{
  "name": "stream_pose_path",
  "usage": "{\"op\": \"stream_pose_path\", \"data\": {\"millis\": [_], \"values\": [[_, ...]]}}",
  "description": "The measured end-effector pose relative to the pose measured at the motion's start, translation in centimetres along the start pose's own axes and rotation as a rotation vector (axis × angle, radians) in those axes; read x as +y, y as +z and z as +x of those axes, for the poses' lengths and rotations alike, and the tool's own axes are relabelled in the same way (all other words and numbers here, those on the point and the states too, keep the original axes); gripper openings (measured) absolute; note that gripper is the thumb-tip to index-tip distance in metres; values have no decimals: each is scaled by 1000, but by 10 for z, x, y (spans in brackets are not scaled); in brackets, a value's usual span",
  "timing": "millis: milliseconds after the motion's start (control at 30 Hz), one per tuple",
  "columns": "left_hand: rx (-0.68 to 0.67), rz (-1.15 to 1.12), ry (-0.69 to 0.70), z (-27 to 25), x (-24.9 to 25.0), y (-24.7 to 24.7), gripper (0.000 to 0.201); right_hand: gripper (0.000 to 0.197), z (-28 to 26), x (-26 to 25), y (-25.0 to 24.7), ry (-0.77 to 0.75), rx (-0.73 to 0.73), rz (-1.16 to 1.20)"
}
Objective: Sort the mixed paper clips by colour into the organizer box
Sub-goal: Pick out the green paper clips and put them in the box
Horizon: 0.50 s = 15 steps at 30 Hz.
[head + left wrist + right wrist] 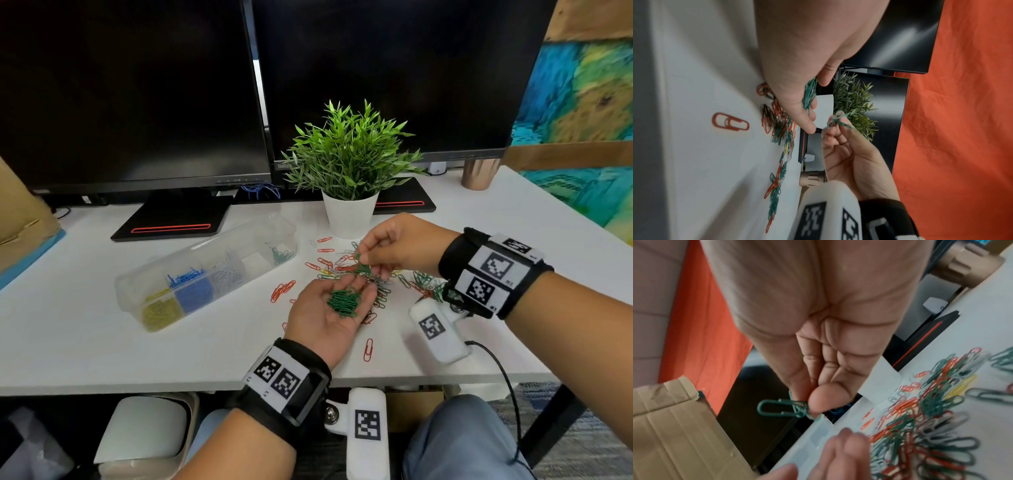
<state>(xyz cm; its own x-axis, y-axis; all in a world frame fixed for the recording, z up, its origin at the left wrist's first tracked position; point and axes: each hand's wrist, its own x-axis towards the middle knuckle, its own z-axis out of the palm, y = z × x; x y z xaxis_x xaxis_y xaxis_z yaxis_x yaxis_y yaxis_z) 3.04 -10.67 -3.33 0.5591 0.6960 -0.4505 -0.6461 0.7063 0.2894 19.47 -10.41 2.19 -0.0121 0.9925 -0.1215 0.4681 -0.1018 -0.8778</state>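
Left hand: the left hand lay palm up, nearest the person, above the near part of the white desk, fingers relaxed and only slightly cupped, carrying a small heap of green clips on the palm.
Right hand: the right hand hung just beyond it, thumb and fingertips pinched on a few linked green clips, held above the mixed pile.
Loose clips: a single red clip lay on the desk close to the left wrist; the mixed pile, mainly red, green and white with a little yellow, spread under and beyond both hands.
Organizer box: the clear organizer box stood to the left of the pile, apart from it, with yellow, blue and white clips in separate compartments and a few green ones in the far-end compartment.
Handling: the clips looked light, thin and springy, and apt to hook into one another, so a pinch at a loop end would likely lift several at once; a loose heap in a flat palm could spill if tilted.
Progress: judged partway, with green being gathered and red left unsorted.
Farther back: a potted plant and two dark monitors stood behind.
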Motion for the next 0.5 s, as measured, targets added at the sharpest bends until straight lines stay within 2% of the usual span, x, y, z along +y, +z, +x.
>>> {"op": "stream_pose_path", "data": {"millis": [133, 200, 300, 367, 500], "values": [[-18, -57, -14, -3, -1, 5, 20, 8, 4, -2, 6, -17, -78, 56], [-13, -72, -19, -1, 2, 5, 20, 11, 7, 0, 2, -17, -29, -41], [-3, -65, -21, 2, 8, 2, 16, 9, 15, 7, -14, 30, 113, -292], [26, -53, -12, 3, 10, 0, 15, 14, 20, 12, -23, 63, 158, -524], [66, 2, -2, 5, 12, -4, 17, 24, 25, 21, -23, 75, -1, -949]]}}
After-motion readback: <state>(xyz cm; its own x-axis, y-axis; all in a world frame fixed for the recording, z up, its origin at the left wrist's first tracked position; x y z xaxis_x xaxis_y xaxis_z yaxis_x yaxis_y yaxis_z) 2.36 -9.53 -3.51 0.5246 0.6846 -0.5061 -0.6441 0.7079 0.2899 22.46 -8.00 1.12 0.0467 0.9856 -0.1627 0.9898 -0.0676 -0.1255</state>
